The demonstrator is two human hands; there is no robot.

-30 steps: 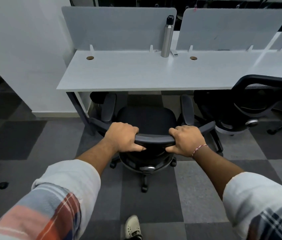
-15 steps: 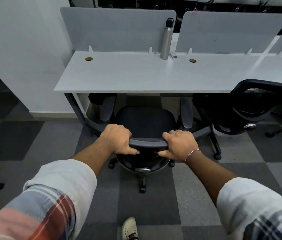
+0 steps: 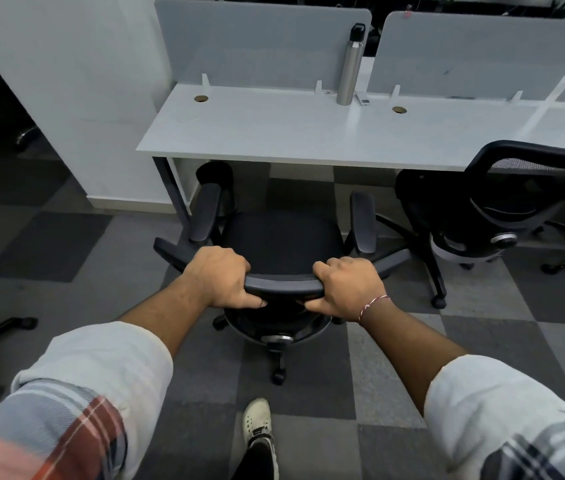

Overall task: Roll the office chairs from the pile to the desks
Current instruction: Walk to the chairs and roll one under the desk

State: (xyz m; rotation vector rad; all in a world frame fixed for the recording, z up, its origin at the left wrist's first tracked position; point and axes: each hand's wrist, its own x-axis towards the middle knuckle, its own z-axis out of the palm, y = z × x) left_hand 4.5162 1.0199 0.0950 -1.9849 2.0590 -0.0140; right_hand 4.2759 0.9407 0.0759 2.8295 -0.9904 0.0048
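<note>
black top rail of office chair [image 3: 284, 244] clamped in left hand [image 3: 220, 277] and right hand [image 3: 346, 285]; fingertips hidden behind it

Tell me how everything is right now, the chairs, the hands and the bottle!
Black office chair with armrests: upright, facing the white desk, seat out in front of it.
Left hand: grips its backrest top.
Right hand: grips its backrest top.
Silver metal bottle with black cap: upright, closed, on desk.
Black mesh-back chair: at the desk, untouched.
</note>
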